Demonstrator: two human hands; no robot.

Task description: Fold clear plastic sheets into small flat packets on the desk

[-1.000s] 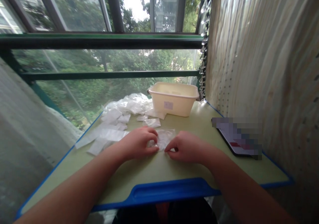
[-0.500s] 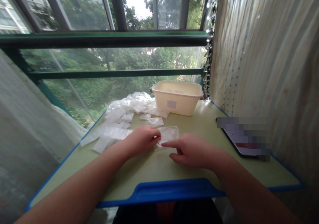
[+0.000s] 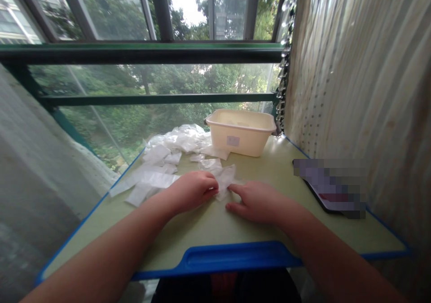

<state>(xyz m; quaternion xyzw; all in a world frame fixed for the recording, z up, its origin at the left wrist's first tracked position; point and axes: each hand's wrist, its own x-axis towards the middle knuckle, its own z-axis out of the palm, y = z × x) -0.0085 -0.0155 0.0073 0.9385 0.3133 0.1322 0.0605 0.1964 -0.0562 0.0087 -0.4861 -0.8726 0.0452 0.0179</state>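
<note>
A small clear plastic bag point(image 3: 226, 176) lies on the pale green table point(image 3: 198, 233) between my two hands. My left hand point(image 3: 195, 190) has its fingers curled together at the bag's left edge, pinching it. From the other side, my right hand point(image 3: 257, 203) rests low over the table, index finger pointed at the bag's right edge and touching it, thumb held apart below. Just beyond the hands are a few more flat clear bags point(image 3: 210, 164). To the left, white translucent sheets or bags point(image 3: 148, 177) lie overlapping.
A heap of clear plastic bags point(image 3: 182, 138) stands at the back, beside a cream plastic bin point(image 3: 247, 142) with a small label. A phone point(image 3: 325, 191), partly blurred out, lies at the right. The blue table rim point(image 3: 242, 253) has a raised front ledge. Curtain and window surround the table.
The bag between my hands has been folded or bunched leftward, and its right part no longer lies spread out. My right index finger has lifted slightly away and up; my left hand barely moved.
</note>
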